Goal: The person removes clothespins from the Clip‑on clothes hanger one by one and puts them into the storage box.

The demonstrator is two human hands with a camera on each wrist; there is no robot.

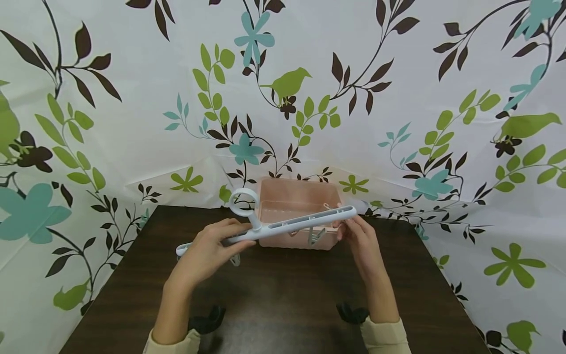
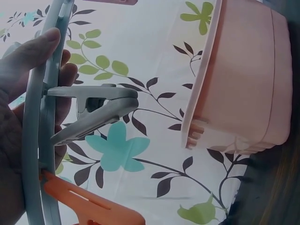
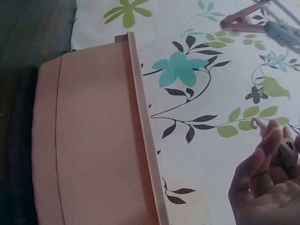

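A pale blue-grey clip hanger (image 1: 305, 221) with a round ring is tilted above the table, its right end higher. My left hand (image 1: 205, 253) grips the bar left of the ring, thumb on the near side and fingers behind. Below that grip, a grey clothes peg (image 2: 101, 101) and an orange clothes peg (image 2: 93, 201) hang from the bar. Another pale clothes peg (image 1: 316, 237) hangs towards the right. At the bar's right end, my right hand (image 1: 363, 241) pinches a small clothes peg (image 3: 287, 151), mostly hidden by the fingers. Whether this peg is attached cannot be seen.
Behind the hanger, a pink plastic bin (image 1: 292, 241) stands at the back of the dark wooden table (image 1: 283, 295). White cloth (image 1: 146, 123) printed with leaves and birds surrounds the table at the back and sides.
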